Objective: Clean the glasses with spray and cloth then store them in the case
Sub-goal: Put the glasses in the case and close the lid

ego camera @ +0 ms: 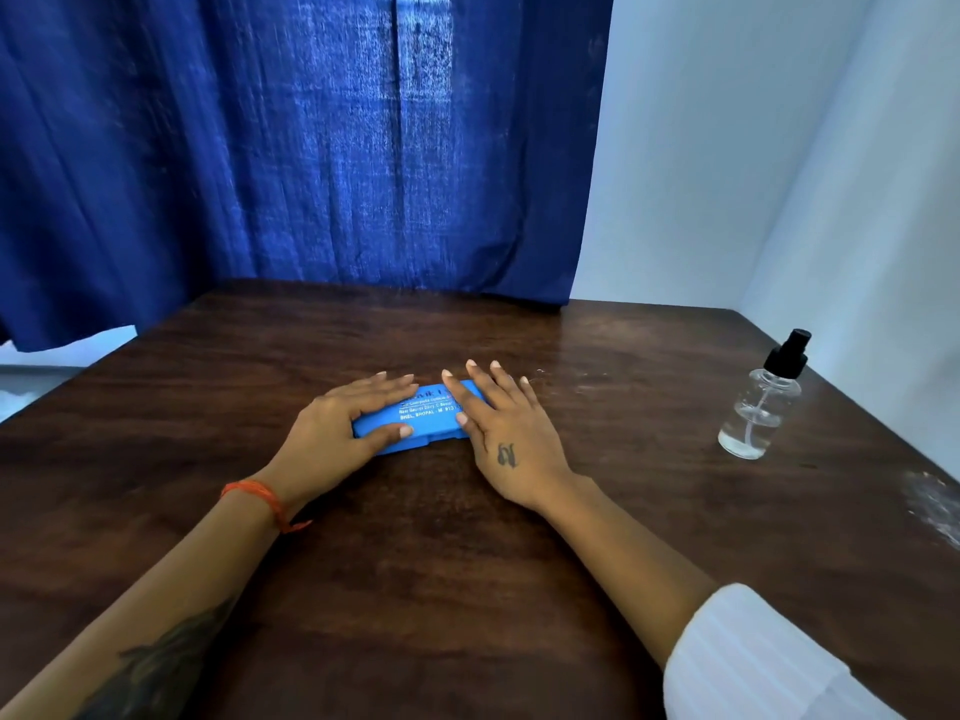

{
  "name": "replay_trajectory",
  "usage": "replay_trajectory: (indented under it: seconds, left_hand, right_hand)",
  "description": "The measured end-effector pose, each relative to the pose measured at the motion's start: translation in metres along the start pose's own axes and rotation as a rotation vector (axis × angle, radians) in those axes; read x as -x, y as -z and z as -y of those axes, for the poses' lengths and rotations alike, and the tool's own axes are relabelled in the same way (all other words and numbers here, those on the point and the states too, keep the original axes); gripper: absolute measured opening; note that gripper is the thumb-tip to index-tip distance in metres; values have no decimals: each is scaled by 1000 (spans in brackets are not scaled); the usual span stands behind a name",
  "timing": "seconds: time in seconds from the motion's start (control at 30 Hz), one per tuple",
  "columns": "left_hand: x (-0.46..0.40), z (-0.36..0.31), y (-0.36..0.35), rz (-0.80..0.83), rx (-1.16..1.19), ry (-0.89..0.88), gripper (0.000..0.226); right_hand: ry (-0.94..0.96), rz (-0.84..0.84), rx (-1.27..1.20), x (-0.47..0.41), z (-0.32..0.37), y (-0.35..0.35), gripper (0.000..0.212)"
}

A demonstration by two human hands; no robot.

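Note:
A closed blue glasses case [426, 415] with printed text on its lid lies flat at the middle of the dark wooden table [467, 563]. My left hand [343, 428] rests on the case's left end, fingers flat on the lid and thumb along its front edge. Over the case's right end lies my right hand [506, 433], fingers spread and palm down. A clear spray bottle [763, 402] with a black pump top stands upright at the right side of the table, apart from both hands. No glasses or cloth are visible.
A blue curtain [311, 148] hangs behind the table's far edge. A white wall [779, 148] meets the table at the right. Pale smears mark the wood near the right edge [930, 506].

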State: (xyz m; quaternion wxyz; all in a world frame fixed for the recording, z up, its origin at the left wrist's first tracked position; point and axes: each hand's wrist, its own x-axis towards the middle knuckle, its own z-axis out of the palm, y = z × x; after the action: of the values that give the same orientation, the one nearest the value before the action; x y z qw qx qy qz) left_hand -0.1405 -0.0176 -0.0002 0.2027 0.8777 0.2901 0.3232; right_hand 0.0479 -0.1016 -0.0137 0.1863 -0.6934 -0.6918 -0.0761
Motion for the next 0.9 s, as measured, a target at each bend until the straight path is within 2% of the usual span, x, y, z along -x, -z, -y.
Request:
replay_trajectory:
  seconds: [0.1,0.23,0.33,0.43,0.6,0.73,0.9]
  left_hand:
    - [2,-2,-1,6,6,-14,49]
    - [3,-6,-6,-27,-12,17,54]
    - [2,-5,-8,-85,30,158,70]
    - [0,-6,-13,-140,192,355,75]
    - [-1,-15,-29,-192,256,472,77]
    - [-5,-29,-45,-188,259,458,78]
    - [-24,-55,-71,-104,289,431,75]
  right_hand:
    - [-22,21,-19,0,2,1,47]
    - [-53,-27,-216,3,5,4,48]
    - [-248,-140,-387,3,6,7,56]
    - [-392,-54,-482,2,3,8,63]
    - [-446,-61,-506,5,-2,13,72]
    - [-522,-105,-451,15,-22,26,73]
    - [-604,-134,-370,42,-56,45,71]
